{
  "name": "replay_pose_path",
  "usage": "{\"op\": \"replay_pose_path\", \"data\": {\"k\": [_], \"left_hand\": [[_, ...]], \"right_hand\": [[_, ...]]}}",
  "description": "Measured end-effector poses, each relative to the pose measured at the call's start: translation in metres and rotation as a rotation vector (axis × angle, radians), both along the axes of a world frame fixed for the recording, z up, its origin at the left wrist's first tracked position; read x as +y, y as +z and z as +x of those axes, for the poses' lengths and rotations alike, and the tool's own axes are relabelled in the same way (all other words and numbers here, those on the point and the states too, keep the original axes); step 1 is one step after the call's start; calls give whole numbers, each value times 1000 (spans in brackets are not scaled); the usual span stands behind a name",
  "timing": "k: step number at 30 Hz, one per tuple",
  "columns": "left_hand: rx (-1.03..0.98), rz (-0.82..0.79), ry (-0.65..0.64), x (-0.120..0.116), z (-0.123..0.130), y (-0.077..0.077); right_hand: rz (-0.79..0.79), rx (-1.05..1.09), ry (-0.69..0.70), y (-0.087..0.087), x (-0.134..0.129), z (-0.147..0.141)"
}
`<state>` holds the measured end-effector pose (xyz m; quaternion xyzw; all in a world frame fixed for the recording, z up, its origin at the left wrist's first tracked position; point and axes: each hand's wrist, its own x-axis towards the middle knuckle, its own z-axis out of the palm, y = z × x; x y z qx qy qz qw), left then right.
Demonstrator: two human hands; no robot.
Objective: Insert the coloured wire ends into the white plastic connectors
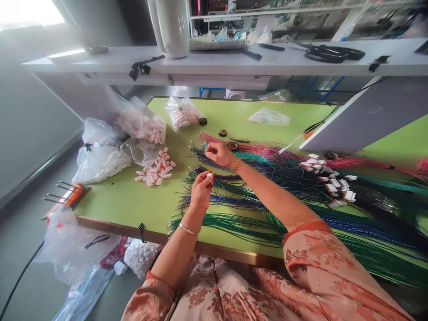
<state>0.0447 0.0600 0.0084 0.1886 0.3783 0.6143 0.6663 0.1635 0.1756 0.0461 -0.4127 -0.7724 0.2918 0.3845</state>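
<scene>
My left hand (201, 189) pinches a small white-and-orange connector housing (210, 177) between thumb and fingertips. Just above and to the right of it, my right hand (220, 154) is closed in a pinch over dark wires; what its fingertips hold, if anything, is too small to make out. Under both hands lie bundles of thin wires with metal-tipped ends toward the left: pink (214, 138), black (284, 178), blue (220, 201) and green (230, 221). Loose connector housings (157, 168) are piled left of my hands. Wires with housings on them (334, 180) lie at the right.
Clear bags of housings (142, 122) stand on the green table (140, 203) at the back left. Rolls of black tape (233, 146) sit behind my right hand. A shelf (217, 67) crosses above, bearing a white jug (172, 26) and scissors (331, 52). An orange-based rack (72, 196) is at the left edge.
</scene>
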Motion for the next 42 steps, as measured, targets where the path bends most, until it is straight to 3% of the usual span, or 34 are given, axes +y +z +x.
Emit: {"op": "replay_pose_path", "data": {"k": [7,12,26,32,37,42], "left_hand": [[-99,-12,-34,4,-2,-4],[-120,-21,-59,5,-4,-5],[-79,-22,-81,3,-2,-2],[20,5,-23,1,2,-4],[115,31,31,-1,5,-7],[98,6,51,3,4,-7]], "right_hand": [[-111,104,32,-4,-52,16],[-114,65,-2,-11,-69,23],[29,-160,-126,-19,-78,26],[14,-159,-75,-21,-78,27],[103,-242,-42,-22,-82,25],[75,-279,-15,-21,-83,27]]}}
